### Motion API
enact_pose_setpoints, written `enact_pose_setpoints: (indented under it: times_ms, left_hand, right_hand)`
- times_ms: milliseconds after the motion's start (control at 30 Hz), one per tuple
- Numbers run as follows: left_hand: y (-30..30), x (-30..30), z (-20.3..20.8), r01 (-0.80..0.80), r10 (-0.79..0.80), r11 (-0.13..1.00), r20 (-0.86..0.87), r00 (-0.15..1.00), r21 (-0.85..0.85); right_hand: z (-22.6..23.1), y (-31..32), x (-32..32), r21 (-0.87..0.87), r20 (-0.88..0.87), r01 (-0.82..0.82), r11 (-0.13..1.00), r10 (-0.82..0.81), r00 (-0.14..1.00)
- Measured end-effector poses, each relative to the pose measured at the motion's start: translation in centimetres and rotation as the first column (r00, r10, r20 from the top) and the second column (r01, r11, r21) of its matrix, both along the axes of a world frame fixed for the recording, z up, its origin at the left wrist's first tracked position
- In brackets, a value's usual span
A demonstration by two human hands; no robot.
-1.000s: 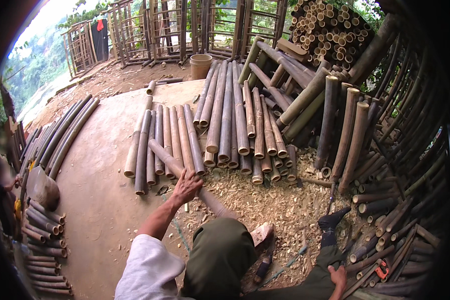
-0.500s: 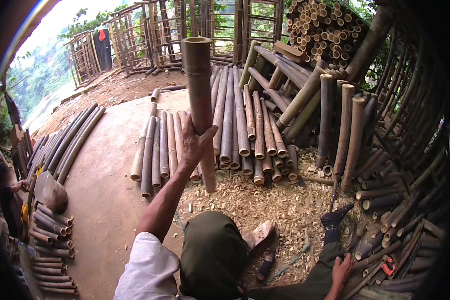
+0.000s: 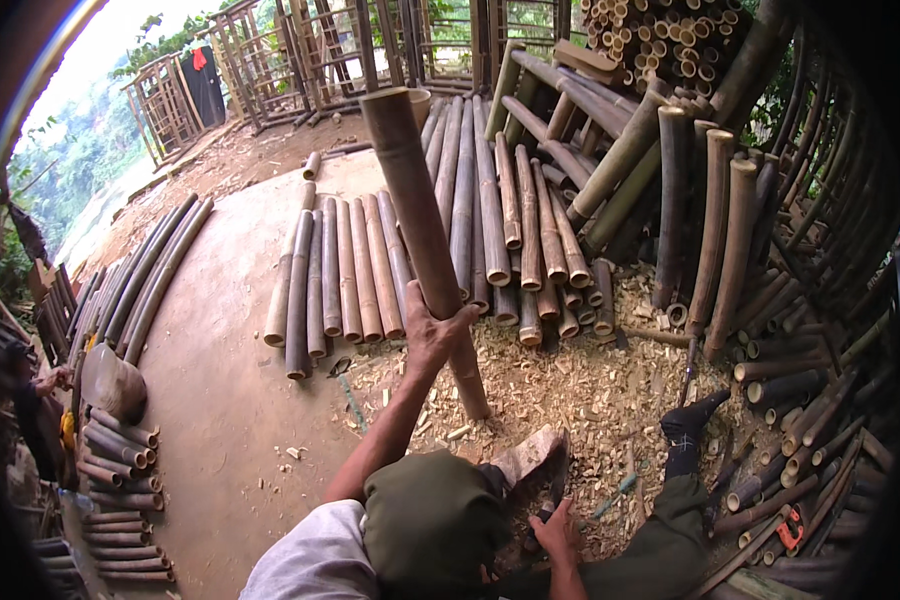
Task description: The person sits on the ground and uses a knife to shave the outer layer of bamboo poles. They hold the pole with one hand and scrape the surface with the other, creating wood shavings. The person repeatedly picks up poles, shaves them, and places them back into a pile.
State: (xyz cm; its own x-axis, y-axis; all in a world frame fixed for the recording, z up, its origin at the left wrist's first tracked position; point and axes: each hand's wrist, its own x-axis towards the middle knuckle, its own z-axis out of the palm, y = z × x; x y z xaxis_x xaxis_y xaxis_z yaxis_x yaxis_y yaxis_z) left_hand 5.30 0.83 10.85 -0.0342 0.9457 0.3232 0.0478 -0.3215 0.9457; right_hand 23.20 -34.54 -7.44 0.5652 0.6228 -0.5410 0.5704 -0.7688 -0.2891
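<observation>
My left hand (image 3: 436,325) is wrapped round a thick, brown bamboo pole (image 3: 410,190). The pole stands tilted, its upper end leaning left and its lower end down at the wood chips. Low in the middle, my right hand (image 3: 560,532) closes on the dark handle of a machete (image 3: 560,468), whose blade points away from me. Just left of the blade lies a pale, worn block-like piece (image 3: 526,456), partly hidden. Rounded olive cloth (image 3: 432,525) covers the space between my arms. My outstretched leg (image 3: 675,515) ends in a dark sock.
Cut bamboo poles (image 3: 370,265) lie in rows ahead, beside a bamboo rack (image 3: 560,110). Wood chips (image 3: 610,400) cover the ground. More bamboo (image 3: 120,510) is stacked left, near another person's hand (image 3: 55,380). An orange-handled saw (image 3: 792,530) rests among poles at right.
My right hand has moved left from beside my outstretched leg and taken hold of the machete. The pole in my left hand has shifted right and tilted more, its top leaning left.
</observation>
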Motion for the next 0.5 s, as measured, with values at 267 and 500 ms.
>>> enact_pose_setpoints:
  times_ms: [267,500]
  left_hand:
    - [4.0,-5.5,-5.8,0.015,0.027,0.997,0.537,0.843,-0.074]
    - [0.0,-5.5,-4.0,0.029,0.211,0.935,0.623,0.753,-0.353]
  right_hand:
    - [-1.2,1.0,-0.2,-0.015,-0.068,0.099,0.995,-0.099,0.993]
    - [-3.1,-0.2,0.7,0.354,-0.457,0.460,0.814,-0.279,0.845]
